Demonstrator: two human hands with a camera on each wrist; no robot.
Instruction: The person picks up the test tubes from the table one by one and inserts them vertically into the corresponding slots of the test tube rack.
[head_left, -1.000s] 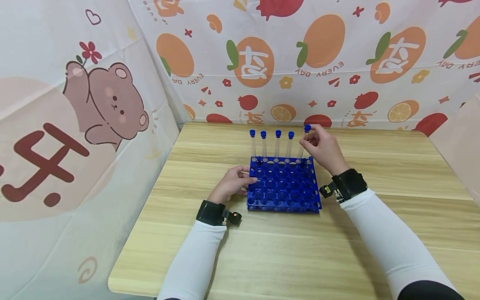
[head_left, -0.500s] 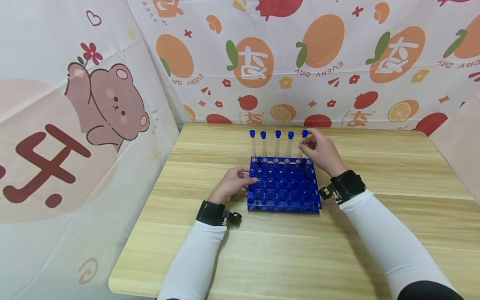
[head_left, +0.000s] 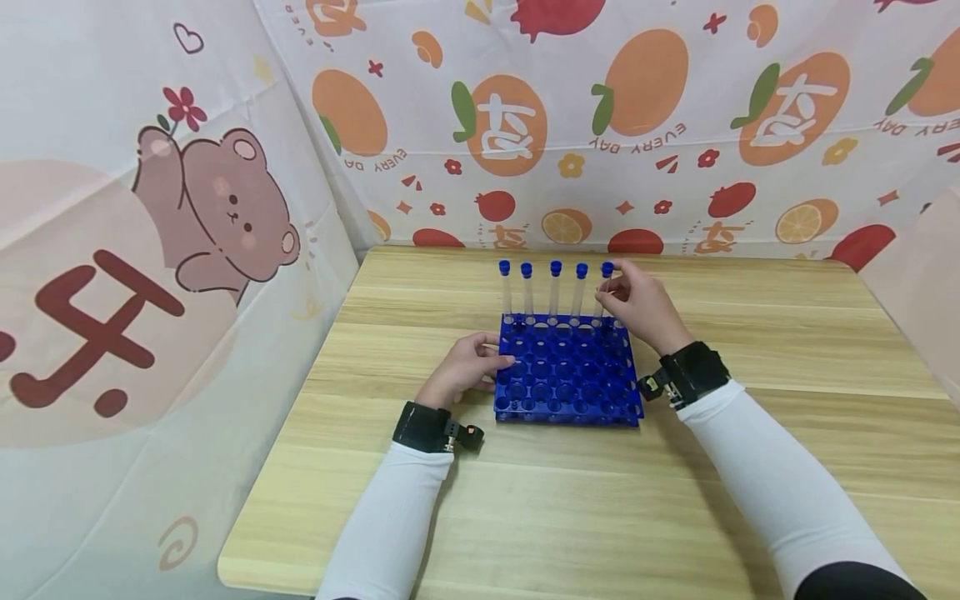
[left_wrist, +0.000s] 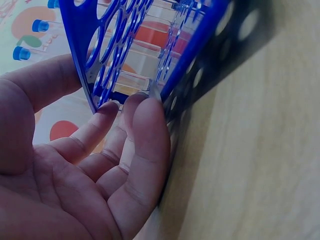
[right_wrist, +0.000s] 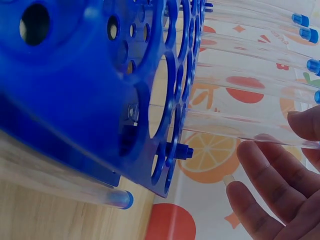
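Note:
A blue test tube rack (head_left: 566,379) stands on the wooden table, its top full of round holes. Several clear test tubes (head_left: 555,293) with blue caps stand in its far row. My left hand (head_left: 467,364) grips the rack's left edge; thumb and fingers show there in the left wrist view. At the far right corner, my right hand (head_left: 648,307) pinches the rightmost test tube (head_left: 607,269) below its cap. That tube's lower end is in the rack, and it leans slightly right. The right wrist view shows the thumb and fingers (right_wrist: 260,165) around its upper part.
In the right wrist view another blue-capped tube (right_wrist: 120,199) lies beside the rack's lower edge. A patterned cloth (head_left: 570,125) hangs behind the table (head_left: 787,400), and another hangs at the left. Both wrists wear black straps with small cameras.
My right hand has moved slightly down and left, bringing the rightmost tube lower and closer to upright. The left hand and the rack have stayed put.

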